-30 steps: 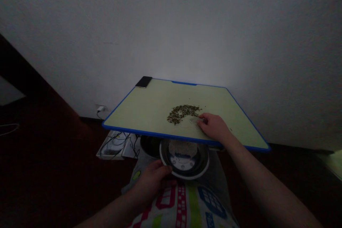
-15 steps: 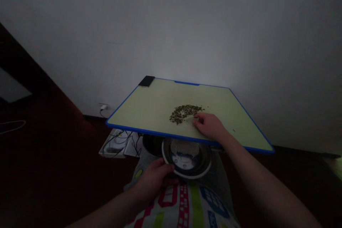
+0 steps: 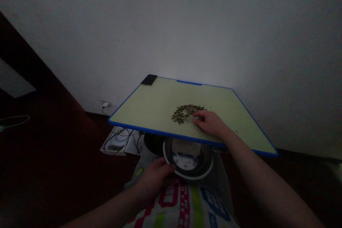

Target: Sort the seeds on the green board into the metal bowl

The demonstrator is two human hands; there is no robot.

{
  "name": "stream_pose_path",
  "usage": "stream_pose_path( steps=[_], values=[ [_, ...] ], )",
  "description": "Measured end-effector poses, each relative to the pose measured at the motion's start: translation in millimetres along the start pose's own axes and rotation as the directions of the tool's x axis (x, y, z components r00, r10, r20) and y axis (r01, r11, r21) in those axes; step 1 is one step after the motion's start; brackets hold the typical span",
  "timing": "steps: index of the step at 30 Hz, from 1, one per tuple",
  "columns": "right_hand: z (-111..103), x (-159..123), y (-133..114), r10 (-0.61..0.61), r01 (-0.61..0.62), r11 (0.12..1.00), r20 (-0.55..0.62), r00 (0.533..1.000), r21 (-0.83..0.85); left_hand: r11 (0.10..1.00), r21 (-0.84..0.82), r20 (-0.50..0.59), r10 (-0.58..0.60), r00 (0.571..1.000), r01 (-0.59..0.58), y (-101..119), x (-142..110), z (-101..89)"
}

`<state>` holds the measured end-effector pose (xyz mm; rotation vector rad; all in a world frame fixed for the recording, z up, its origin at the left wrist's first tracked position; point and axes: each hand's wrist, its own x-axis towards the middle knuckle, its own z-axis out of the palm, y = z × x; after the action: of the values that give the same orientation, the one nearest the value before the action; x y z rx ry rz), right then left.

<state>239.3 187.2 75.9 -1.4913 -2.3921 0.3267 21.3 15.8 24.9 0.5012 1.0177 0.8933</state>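
— one low table [image 3: 149,108] is sitting against a pale wall [image 3: 187,25], is it?

— yes, its top is looking pale green with a blue edge running all round. a dark phone [image 3: 149,79] is lying on the far left corner. everything around is sitting in deep shadow, with dark reddish floor [image 3: 48,171] spreading to the left.

— what is showing under the table?

— a white tray of tangled cables [image 3: 120,142] is lying on the floor near the left side, and a plug [image 3: 106,104] is sitting in the wall just above it.

— and the grains?

— a small heap of greenish-brown seeds [image 3: 185,112] is lying on the tabletop, right of the middle, curving like a crescent. the right hand [image 3: 211,124] is resting on the top just right of the heap, its fingertips touching the heap's near right edge, fingers lying close together and bent; whether they are pinching anything is too dim to tell.

— and the other hand?

— the left hand [image 3: 155,178] is gripping the near left rim of a round steel bowl [image 3: 188,158], thumb over the rim. the bowl is sitting below the table's near edge, above a bright patterned cloth [image 3: 184,206], with something pale inside it.
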Motion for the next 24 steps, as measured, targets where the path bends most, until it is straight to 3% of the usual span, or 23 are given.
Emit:
stream_pose_path(
  steps=[24],
  values=[
    [2, 3, 11, -0.117, 0.12, 0.989, -0.044, 0.992, 0.09, 1.0, -0.019, 0.03, 0.008, 1.0, -0.008, -5, 3, -2.7]
  ],
)
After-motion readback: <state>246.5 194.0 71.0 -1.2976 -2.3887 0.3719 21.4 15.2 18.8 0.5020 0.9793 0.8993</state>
